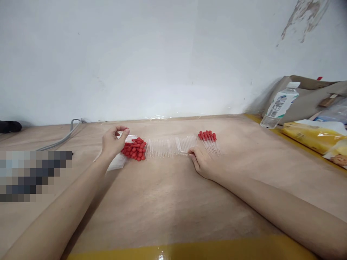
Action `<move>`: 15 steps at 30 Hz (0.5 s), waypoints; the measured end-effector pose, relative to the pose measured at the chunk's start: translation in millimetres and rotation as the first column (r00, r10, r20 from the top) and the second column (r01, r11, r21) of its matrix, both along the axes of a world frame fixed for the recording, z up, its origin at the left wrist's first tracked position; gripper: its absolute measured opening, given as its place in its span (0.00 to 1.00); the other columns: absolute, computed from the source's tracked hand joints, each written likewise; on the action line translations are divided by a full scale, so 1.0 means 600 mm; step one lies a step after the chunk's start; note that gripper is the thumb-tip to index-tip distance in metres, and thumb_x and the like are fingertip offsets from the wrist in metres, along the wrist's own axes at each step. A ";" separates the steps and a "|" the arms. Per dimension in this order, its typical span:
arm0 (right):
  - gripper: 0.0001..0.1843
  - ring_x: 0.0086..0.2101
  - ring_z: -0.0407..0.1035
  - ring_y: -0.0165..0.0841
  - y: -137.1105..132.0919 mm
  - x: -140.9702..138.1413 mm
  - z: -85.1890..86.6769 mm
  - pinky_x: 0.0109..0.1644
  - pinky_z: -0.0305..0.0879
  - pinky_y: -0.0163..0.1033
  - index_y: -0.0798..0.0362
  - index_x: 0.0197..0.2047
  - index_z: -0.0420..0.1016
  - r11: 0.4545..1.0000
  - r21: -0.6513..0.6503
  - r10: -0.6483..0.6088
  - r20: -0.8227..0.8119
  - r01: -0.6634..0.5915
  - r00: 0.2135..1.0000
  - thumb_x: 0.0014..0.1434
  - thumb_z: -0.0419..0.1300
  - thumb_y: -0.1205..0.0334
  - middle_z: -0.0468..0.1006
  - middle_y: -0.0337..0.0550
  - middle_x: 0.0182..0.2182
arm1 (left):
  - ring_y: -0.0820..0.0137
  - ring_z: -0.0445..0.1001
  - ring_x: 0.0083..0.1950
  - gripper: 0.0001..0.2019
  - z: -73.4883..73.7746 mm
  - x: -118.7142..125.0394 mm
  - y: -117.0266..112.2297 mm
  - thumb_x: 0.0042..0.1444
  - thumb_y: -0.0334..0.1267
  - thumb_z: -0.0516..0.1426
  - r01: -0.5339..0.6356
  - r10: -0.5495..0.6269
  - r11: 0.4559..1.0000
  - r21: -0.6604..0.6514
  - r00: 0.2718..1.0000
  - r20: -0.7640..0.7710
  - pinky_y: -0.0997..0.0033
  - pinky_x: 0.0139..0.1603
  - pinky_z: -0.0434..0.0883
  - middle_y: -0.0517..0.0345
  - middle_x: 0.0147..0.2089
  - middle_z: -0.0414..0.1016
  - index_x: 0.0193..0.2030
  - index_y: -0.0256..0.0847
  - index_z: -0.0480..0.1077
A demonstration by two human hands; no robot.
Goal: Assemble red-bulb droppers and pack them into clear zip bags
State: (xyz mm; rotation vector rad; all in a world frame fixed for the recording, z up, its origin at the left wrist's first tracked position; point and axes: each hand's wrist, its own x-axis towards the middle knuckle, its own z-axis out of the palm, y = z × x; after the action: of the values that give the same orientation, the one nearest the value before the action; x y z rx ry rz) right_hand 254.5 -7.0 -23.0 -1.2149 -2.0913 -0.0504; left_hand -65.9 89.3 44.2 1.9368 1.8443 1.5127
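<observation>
My left hand is closed in a pinch, raised just over a pile of red rubber dropper bulbs. A sliver of red shows at its fingertips, a bulb mostly hidden by the fingers. Clear plastic bags lie partly under the pile. Between the hands runs a row of clear dropper tubes. At the right part of that row, my right hand pinches the end of one clear dropper tube, tilted nearly level. Beyond this hand lie several droppers with red bulbs fitted, side by side.
A water bottle leans by a grey bag at the right, beside a yellow package. A grey cable runs along the left. Yellow tape edges the table's front; a white wall stands behind.
</observation>
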 end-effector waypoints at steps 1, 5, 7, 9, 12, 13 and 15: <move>0.11 0.36 0.67 0.34 0.000 0.001 0.000 0.40 0.62 0.40 0.54 0.41 0.65 1.000 -0.015 0.007 -0.001 -0.007 1.000 0.62 0.43 0.65 0.72 0.46 0.34 | 0.69 0.70 0.35 0.14 -0.001 0.018 -0.009 0.50 0.46 0.55 0.079 -0.081 0.996 0.033 0.994 0.071 0.70 0.37 0.68 0.56 0.36 0.73 0.39 0.38 0.70; 0.14 0.39 0.67 0.36 -0.005 0.005 0.005 0.42 0.62 0.40 0.54 0.47 0.64 0.999 -0.027 0.028 0.026 -0.027 0.999 0.62 0.44 0.67 0.73 0.48 0.38 | 0.73 0.71 0.32 0.14 -0.025 0.110 -0.067 0.53 0.45 0.54 0.505 -0.487 0.863 0.022 0.818 0.307 0.71 0.35 0.70 0.57 0.35 0.72 0.42 0.39 0.64; 0.15 0.39 0.67 0.36 -0.010 0.008 0.009 0.41 0.62 0.40 0.53 0.50 0.64 0.999 -0.015 0.029 0.047 -0.028 0.998 0.62 0.44 0.68 0.72 0.48 0.39 | 0.71 0.73 0.32 0.14 -0.043 0.147 -0.100 0.55 0.43 0.53 0.656 -0.587 0.752 -0.066 0.712 0.386 0.68 0.36 0.71 0.57 0.32 0.73 0.46 0.39 0.63; 0.15 0.37 0.67 0.34 -0.013 0.009 0.014 0.40 0.62 0.38 0.54 0.49 0.65 0.999 -0.012 0.034 0.054 -0.034 0.998 0.62 0.44 0.67 0.72 0.47 0.38 | 0.69 0.75 0.36 0.11 -0.059 0.169 -0.125 0.54 0.41 0.54 0.734 -0.615 0.653 -0.185 0.657 0.437 0.66 0.42 0.70 0.55 0.33 0.74 0.40 0.37 0.67; 0.14 0.36 0.67 0.32 -0.014 0.008 0.017 0.39 0.62 0.36 0.54 0.46 0.67 0.999 -0.014 0.052 0.035 -0.051 0.998 0.63 0.44 0.65 0.72 0.46 0.37 | 0.68 0.75 0.39 0.09 -0.075 0.177 -0.141 0.50 0.41 0.57 0.739 -0.599 0.627 -0.246 0.659 0.454 0.67 0.42 0.70 0.55 0.36 0.74 0.35 0.37 0.66; 0.13 0.35 0.68 0.31 -0.014 0.007 0.017 0.38 0.62 0.35 0.54 0.46 0.67 0.998 -0.017 0.060 0.029 -0.059 0.998 0.63 0.44 0.64 0.72 0.46 0.36 | 0.69 0.74 0.38 0.10 -0.078 0.176 -0.141 0.50 0.41 0.59 0.732 -0.592 0.632 -0.253 0.668 0.451 0.68 0.40 0.70 0.56 0.36 0.73 0.34 0.38 0.64; 0.13 0.34 0.68 0.30 -0.015 0.005 0.017 0.37 0.62 0.35 0.54 0.44 0.68 0.997 -0.015 0.070 0.015 -0.070 0.997 0.64 0.45 0.63 0.72 0.45 0.36 | 0.70 0.74 0.35 0.11 -0.085 0.172 -0.138 0.49 0.41 0.60 0.732 -0.589 0.626 -0.269 0.670 0.452 0.70 0.36 0.69 0.58 0.34 0.72 0.33 0.38 0.62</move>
State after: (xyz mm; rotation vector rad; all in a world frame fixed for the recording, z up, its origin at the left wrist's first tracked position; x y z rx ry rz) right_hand 257.8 -16.0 -12.8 -1.1521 -2.1497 -0.0134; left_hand 37.4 6.3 -6.5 1.7180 0.9889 0.9737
